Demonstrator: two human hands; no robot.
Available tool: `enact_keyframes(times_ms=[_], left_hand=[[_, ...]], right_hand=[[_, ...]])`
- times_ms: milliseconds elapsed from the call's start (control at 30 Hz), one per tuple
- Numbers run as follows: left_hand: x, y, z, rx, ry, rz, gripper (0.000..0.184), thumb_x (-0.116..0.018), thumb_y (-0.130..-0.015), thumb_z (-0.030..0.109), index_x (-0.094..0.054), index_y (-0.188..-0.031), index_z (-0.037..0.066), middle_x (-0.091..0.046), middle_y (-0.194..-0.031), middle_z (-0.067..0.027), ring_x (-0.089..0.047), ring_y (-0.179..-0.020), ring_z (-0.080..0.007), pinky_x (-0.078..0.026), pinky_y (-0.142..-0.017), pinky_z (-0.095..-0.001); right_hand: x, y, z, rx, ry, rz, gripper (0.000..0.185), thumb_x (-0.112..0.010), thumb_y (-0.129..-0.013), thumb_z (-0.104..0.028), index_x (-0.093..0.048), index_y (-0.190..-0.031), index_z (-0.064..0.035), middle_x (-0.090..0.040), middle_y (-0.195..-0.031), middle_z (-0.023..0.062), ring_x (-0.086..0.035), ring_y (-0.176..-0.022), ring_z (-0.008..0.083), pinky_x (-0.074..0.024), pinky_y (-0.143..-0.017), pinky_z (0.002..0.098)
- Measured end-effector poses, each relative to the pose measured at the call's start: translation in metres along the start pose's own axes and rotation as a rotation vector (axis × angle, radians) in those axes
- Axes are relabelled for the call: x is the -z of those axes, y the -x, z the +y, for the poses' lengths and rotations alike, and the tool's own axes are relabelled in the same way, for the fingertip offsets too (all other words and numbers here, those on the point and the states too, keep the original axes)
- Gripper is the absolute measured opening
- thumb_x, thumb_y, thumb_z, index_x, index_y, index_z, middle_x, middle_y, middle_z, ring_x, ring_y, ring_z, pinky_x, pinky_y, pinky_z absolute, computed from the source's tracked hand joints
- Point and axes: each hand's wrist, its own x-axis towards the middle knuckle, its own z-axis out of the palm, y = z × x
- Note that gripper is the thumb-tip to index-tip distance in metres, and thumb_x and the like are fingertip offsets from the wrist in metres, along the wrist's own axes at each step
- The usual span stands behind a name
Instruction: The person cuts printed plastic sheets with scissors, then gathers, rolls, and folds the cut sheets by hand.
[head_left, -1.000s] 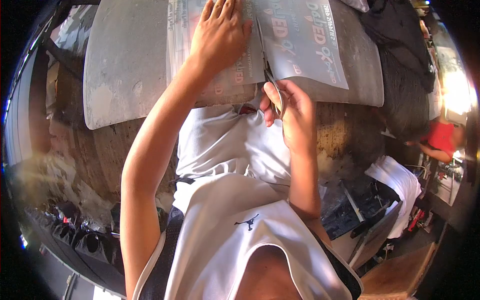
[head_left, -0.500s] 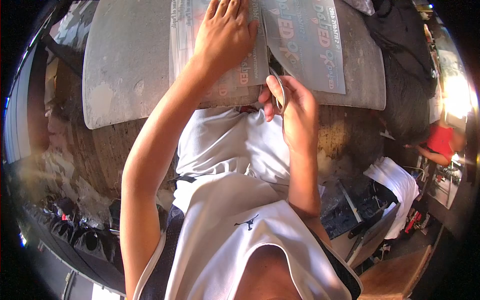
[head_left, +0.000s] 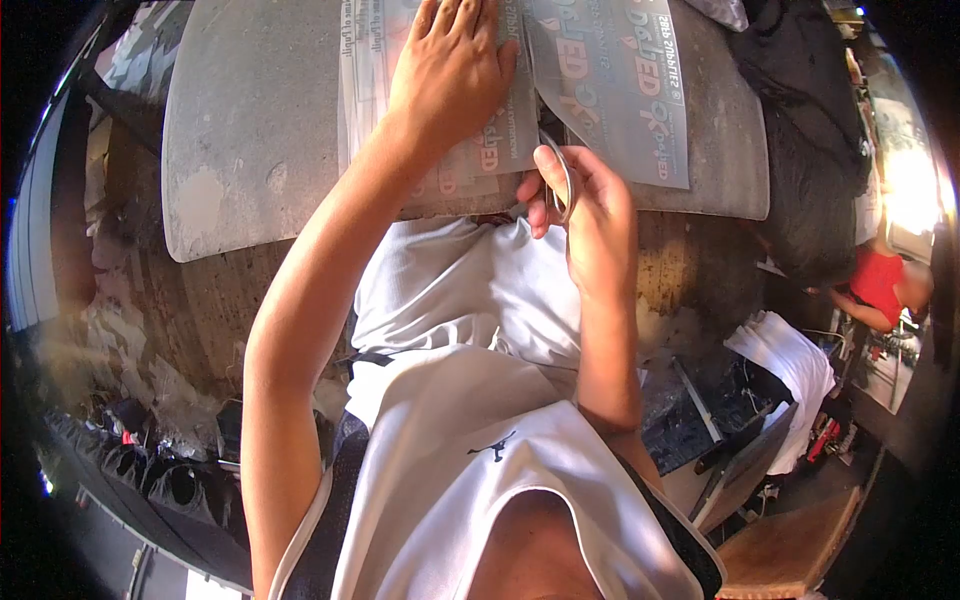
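Note:
My left hand (head_left: 450,78) lies flat on a translucent printed film sheet (head_left: 362,110), fingers stretched toward the top edge of the view. My right hand (head_left: 602,220) grips a pair of scissors (head_left: 571,188) by the handles, near the front edge of the grey board (head_left: 240,150). The scissors point away from me, into a cut between the left part of the film and the right part (head_left: 640,130). That right part is lifted in a curve along the cut. Its lettering reads mirrored. The blade tips are hard to make out.
The board rests on a worn wooden table (head_left: 240,290). Dark cloth (head_left: 815,150) hangs at the right. White cloth (head_left: 785,370) drapes beside a wooden panel (head_left: 790,545) lower right. Another person in a red top (head_left: 878,285) is at the far right.
The right hand and scissors have shifted very slightly, with the thumb a little to the left. My left hand stays in place on the film. The camera view has moved a touch.

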Motion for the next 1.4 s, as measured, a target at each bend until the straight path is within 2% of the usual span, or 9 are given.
enact_keyframes(times_ms=[733, 833, 900, 933, 1000, 1400], left_hand=[[0.002, 0.001, 0.002, -0.015, -0.024, -0.013, 0.06, -0.043, -0.103, 0.028, -0.043, -0.147, -0.013, -0.039, -0.158, -0.0304, -0.032, -0.152, -0.0406, -0.023, -0.126, -0.0506], [0.002, 0.001, 0.001, 0.008, 0.017, -0.037, 0.059, -0.041, -0.103, 0.026, -0.042, -0.147, -0.013, -0.035, -0.161, -0.0304, -0.026, -0.154, -0.0404, -0.019, -0.127, -0.0502], [-0.002, 0.001, 0.0, -0.06, -0.17, 0.087, 0.065, -0.053, -0.101, 0.033, -0.043, -0.147, -0.011, -0.051, -0.148, -0.0283, -0.048, -0.141, -0.0387, -0.034, -0.121, -0.0496], [-0.004, 0.002, 0.0, -0.061, -0.169, 0.092, 0.065, -0.053, -0.101, 0.033, -0.043, -0.147, -0.011, -0.051, -0.148, -0.0283, -0.048, -0.141, -0.0387, -0.034, -0.121, -0.0496], [-0.008, 0.004, -0.001, -0.025, -0.112, 0.068, 0.057, -0.047, -0.108, 0.035, -0.047, -0.149, -0.004, -0.043, -0.159, -0.0203, -0.036, -0.152, -0.0329, -0.025, -0.126, -0.0479], [-0.008, 0.006, 0.0, -0.01, -0.117, 0.064, 0.058, -0.047, -0.107, 0.035, -0.046, -0.15, -0.004, -0.043, -0.16, -0.019, -0.035, -0.152, -0.0313, -0.024, -0.127, -0.0467]], right_hand=[[-0.005, -0.007, -0.006, -0.011, -0.001, -0.008, 0.035, -0.07, -0.101, -0.034, -0.064, -0.101, -0.0002, -0.068, -0.078, 0.0076, -0.062, -0.059, 0.0103, -0.0497, -0.053, 0.0251], [-0.006, -0.009, -0.007, -0.017, 0.002, 0.003, 0.034, -0.07, -0.101, -0.034, -0.063, -0.1, -0.0004, -0.068, -0.078, 0.0076, -0.062, -0.059, 0.0103, -0.0498, -0.053, 0.0253], [-0.005, -0.01, -0.009, -0.024, 0.009, -0.012, 0.034, -0.07, -0.101, -0.034, -0.063, -0.099, -0.0004, -0.068, -0.078, 0.0076, -0.062, -0.059, 0.0103, -0.05, -0.053, 0.0252], [-0.005, -0.01, -0.011, -0.019, 0.012, -0.011, 0.034, -0.07, -0.101, -0.034, -0.063, -0.099, -0.0004, -0.068, -0.078, 0.0076, -0.062, -0.059, 0.0103, -0.05, -0.053, 0.0252], [-0.004, -0.012, -0.013, -0.037, 0.022, -0.021, 0.033, -0.07, -0.101, -0.033, -0.063, -0.099, -0.0002, -0.067, -0.078, 0.0072, -0.061, -0.059, 0.0099, -0.05, -0.053, 0.0249], [-0.003, -0.022, -0.012, 0.0, 0.026, -0.045, 0.032, -0.068, -0.103, -0.031, -0.061, -0.096, -0.0008, -0.066, -0.077, 0.0055, -0.06, -0.059, 0.0092, -0.0498, -0.053, 0.0244]])
